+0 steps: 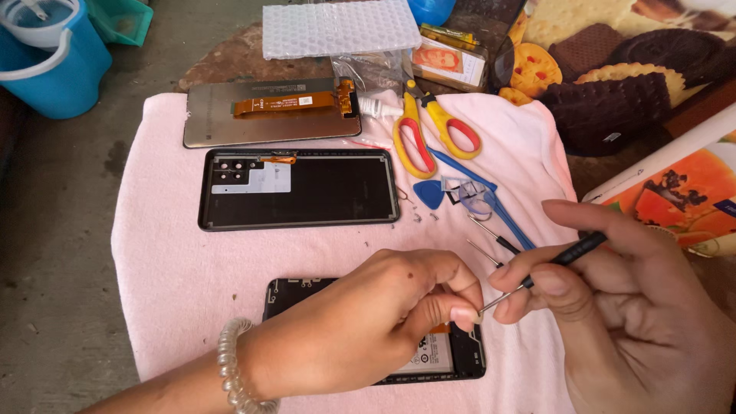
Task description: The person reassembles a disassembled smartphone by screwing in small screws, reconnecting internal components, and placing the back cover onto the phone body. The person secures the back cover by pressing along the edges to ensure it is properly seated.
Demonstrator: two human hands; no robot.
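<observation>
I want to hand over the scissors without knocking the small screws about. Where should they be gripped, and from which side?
Probably by the handles: the yellow scissors lie flat on the pink cloth, red-lined loops toward the person and blades pointing away toward the clear bag. Come from above on the right loop; the blue pry tools lie just below it.

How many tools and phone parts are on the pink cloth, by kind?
Scissors: 1
Screwdriver in right hand, tip near left hand: 1
Loose screwdrivers: 2
Blue pry tool: 1
Blue pick: 1
Phone back cover: 1
Screen panel: 1
Opened phone: 1
Total: 9
</observation>
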